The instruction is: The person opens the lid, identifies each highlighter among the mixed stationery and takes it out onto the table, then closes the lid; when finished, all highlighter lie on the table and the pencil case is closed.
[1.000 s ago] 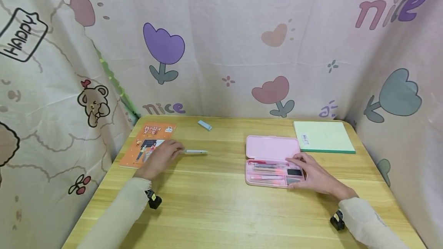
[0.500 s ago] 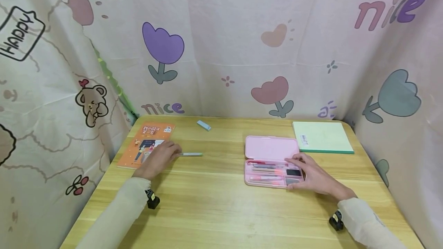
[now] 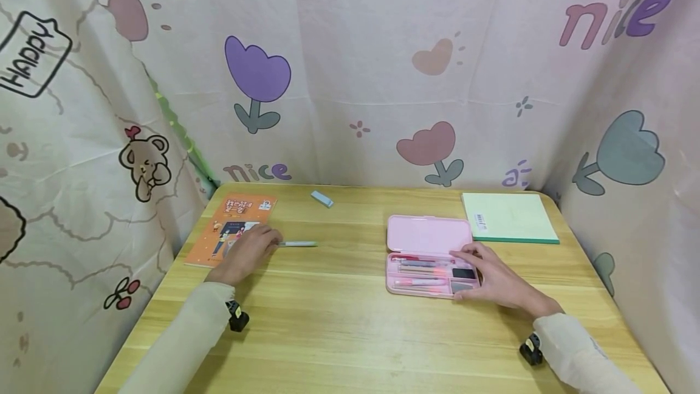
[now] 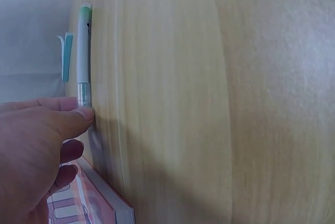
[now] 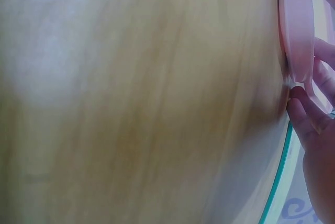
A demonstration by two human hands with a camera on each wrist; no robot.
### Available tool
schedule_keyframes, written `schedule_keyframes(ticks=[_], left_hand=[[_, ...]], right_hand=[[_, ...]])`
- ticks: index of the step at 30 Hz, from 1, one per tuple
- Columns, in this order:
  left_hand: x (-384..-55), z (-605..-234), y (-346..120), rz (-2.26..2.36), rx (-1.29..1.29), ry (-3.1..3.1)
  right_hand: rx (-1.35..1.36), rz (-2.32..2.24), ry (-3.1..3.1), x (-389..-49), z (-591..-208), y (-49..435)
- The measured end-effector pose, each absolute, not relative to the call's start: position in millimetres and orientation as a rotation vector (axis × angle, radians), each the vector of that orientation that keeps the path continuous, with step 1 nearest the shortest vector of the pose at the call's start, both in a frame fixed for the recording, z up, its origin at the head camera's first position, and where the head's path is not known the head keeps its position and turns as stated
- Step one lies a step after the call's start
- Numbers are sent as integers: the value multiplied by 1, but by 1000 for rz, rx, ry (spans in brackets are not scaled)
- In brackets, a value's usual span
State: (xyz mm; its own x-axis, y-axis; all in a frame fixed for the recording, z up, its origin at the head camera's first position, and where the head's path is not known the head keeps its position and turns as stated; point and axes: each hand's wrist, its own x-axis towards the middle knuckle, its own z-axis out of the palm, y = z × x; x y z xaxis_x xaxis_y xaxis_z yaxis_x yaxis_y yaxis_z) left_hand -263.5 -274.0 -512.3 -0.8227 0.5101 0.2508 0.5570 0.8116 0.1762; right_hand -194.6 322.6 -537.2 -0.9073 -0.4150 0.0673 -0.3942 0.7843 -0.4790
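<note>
My left hand (image 3: 248, 253) pinches one end of a slim white pen (image 3: 298, 244) between thumb and index finger. In the left wrist view, the pen (image 4: 84, 51) has a green far end and a clear section by the fingertips. My right hand (image 3: 494, 275) grips the right end of an open pink pencil case (image 3: 429, 235), thumb at the front corner and fingers near the hinge. Several pens and pencils (image 3: 423, 270) lie in its compartments, with a dark block (image 3: 463, 273) at the right. Only the case's pink side (image 5: 298, 25) shows in the right wrist view.
An orange book (image 3: 210, 242) lies partly beneath the left hand. A small light-blue stick-like object (image 3: 322, 199) rests near the back edge. At the back right lies a pale green notebook (image 3: 511, 214), behind the right hand. A printed curtain (image 3: 350, 78) hangs behind the wooden table (image 3: 350, 333).
My left hand has drawn the pen slightly to the left, toward the orange book. My right hand has stayed at the pencil case.
</note>
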Motion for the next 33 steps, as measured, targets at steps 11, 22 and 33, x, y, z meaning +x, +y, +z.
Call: schedule_keyframes(ticks=[11,22,33], left_hand=[[-265,-516,-278,-340,-840,-2820],[-260,-506,-252,-411,-803,-2823],[-246,-494,-140,-479,-1054,-2846]], right_hand=[[-633,-780,2918,-192,-533,319],[-631,-784,2917,-191,-532,319],[-635,-775,2916,-192,-531,319]])
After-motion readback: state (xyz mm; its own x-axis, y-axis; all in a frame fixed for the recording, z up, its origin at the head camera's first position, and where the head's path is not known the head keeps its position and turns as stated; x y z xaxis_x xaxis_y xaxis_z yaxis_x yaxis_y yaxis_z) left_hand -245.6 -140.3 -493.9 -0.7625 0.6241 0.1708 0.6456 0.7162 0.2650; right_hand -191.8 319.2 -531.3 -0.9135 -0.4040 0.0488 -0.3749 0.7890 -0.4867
